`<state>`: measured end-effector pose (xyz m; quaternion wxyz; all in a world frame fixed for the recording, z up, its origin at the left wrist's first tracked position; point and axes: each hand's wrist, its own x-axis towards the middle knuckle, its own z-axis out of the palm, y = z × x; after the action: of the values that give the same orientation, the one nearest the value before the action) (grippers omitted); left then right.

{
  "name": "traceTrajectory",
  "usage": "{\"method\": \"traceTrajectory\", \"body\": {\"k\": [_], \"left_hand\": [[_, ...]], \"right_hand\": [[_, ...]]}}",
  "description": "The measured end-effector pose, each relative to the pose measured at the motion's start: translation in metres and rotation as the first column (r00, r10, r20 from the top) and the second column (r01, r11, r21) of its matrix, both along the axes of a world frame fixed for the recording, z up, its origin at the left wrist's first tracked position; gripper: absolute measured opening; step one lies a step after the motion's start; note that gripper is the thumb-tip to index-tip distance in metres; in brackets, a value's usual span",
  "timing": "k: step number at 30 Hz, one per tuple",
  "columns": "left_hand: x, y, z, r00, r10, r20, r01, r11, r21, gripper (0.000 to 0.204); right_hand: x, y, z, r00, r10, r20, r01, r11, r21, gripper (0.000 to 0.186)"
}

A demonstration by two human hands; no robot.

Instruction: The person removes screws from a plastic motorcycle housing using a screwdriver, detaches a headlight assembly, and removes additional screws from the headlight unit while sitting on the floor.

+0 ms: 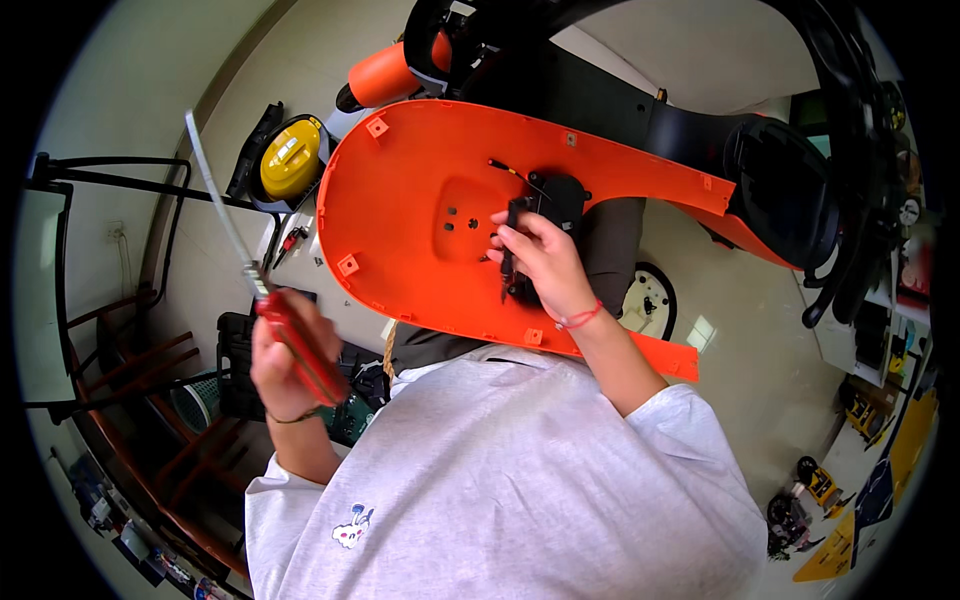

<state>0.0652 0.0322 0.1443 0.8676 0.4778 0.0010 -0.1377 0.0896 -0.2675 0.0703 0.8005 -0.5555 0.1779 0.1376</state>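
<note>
My left hand [290, 350] is closed around the red handle of a long-shafted screwdriver [300, 345], raised with its thin metal shaft pointing up and away. A large orange plastic panel [390, 210] lies across my lap, with its inner side up, showing clips and square tabs along the edge. Over its middle, my right hand [545, 265] grips a slim black plastic part [510, 245] between thumb and fingers. Behind that hand a black round housing [562, 200] rests on the panel. A short black cable with a yellow band [508, 170] sticks out near it.
A yellow dome-shaped part [291, 160] sits in a black holder on the floor at the left, near a small red tool [290, 243]. Black and orange ride-on bodywork [600, 95] stands beyond the panel. A white round part [650, 305] lies to the right.
</note>
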Motion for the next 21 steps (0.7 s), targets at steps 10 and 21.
{"method": "traceTrajectory", "body": {"k": [10,21], "left_hand": [[-0.036,-0.122,-0.005,0.874,-0.426,-0.234,0.468,0.868,0.169,0.033],[-0.036,-0.139,-0.016,0.814,-0.536,-0.224,0.567,0.817,0.104,0.013]], "right_hand": [[0.017,0.033,-0.053,0.960,0.262,0.102,-0.190,0.871,-0.453,0.027],[0.013,0.034,-0.070,0.920,0.349,0.176,-0.087,0.622,-0.778,0.027]]}}
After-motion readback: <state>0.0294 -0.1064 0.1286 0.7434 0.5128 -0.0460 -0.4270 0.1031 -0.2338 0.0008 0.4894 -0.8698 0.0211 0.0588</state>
